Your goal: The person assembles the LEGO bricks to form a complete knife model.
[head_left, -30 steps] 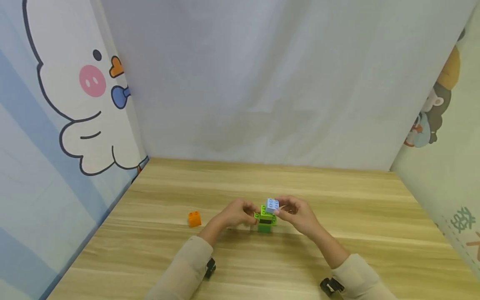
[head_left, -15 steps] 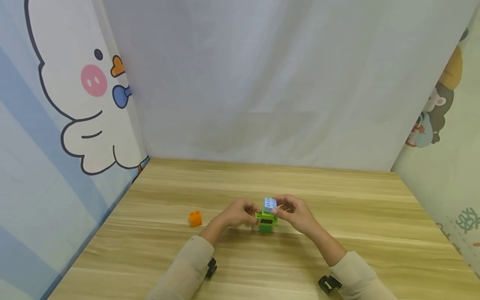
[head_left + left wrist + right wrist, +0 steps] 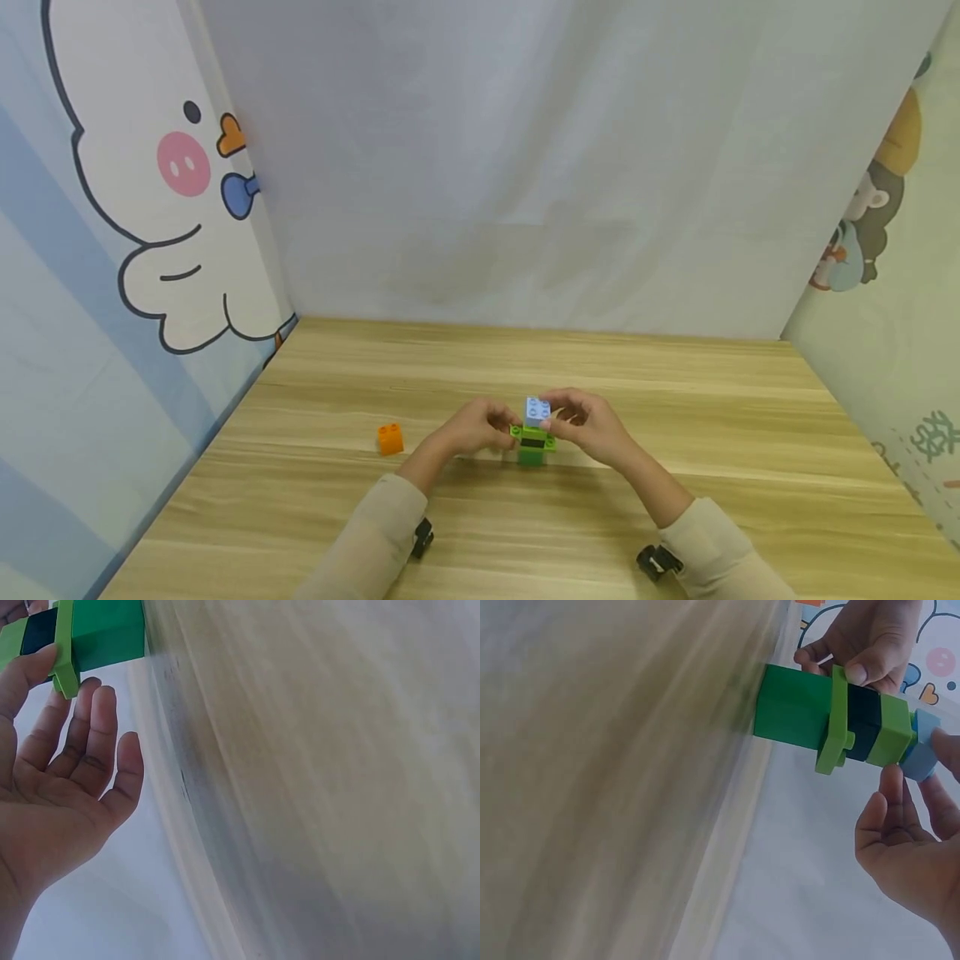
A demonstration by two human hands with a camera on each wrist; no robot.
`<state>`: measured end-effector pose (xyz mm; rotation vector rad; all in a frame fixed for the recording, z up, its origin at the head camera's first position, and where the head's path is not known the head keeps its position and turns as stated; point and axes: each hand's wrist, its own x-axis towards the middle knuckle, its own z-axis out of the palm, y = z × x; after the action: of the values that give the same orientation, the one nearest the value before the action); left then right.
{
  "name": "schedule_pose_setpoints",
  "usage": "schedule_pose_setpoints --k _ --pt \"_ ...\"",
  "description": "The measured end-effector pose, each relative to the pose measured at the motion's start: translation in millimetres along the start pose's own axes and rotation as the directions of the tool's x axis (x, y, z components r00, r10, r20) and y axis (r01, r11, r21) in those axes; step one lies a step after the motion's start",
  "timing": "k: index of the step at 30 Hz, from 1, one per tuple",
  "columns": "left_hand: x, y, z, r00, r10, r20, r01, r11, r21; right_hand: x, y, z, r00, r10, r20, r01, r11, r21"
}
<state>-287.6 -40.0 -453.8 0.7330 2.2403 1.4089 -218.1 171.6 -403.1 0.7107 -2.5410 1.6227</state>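
Light blue brick (image 3: pixel 537 410) is at the top of the green stack (image 3: pixel 532 442), just right of centre and below the middle in the head view; the right wrist view suggests it's slightly tilted, a gap at one side, so likely not fully seated. Right hand (image 3: pixel 596 431) pinches the blue brick between thumb and fingers; left hand (image 3: pixel 474 427) pinches one end of the stack's light-green plate (image 3: pixel 838 724). Risks, my judgement — an off-square press could leave the brick crooked or pop it loose if it misses the studs; a hard sideways push could topple the narrow tower, since the dark green block (image 3: pixel 793 705) is its only foot; a tug on the overhanging plate could pry layers apart. Orange brick (image 3: pixel 390 439) sits apart, lower left of centre. Counter (image 3: pixel 300 517) is pale wood-grain, across the lower part of the frame. Behind it, a plain grey-white cloth (image 3: pixel 525 167), softly creased — left edge has a blue-and-white panel (image 3: pixel 142 179) with a big cartoon animal, right edge a pale green panel (image 3: pixel 892 358) with a partly cut-off cartoon figure (image 3: pixel 873 208).
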Motion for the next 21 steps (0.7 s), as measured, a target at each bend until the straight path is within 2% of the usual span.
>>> schedule_pose_setpoints --k 9,14,21 --pt "-1.6 -0.3 1.0 1.0 0.025 -0.004 -0.025 1.0 0.005 0 -10 -3 1.0 0.001 0.02 0.001 0.996 -0.091" --pt "-3.2 2.0 1.9 1.0 0.026 -0.001 -0.026 1.0 0.017 0 -2 -3 1.0 -0.02 0.016 0.021 0.993 -0.115" --pt "-19.1 30.8 -0.8 0.999 0.051 0.008 -0.051 0.999 0.013 4 23 -5 0.997 -0.068 0.042 0.074 0.983 -0.171"
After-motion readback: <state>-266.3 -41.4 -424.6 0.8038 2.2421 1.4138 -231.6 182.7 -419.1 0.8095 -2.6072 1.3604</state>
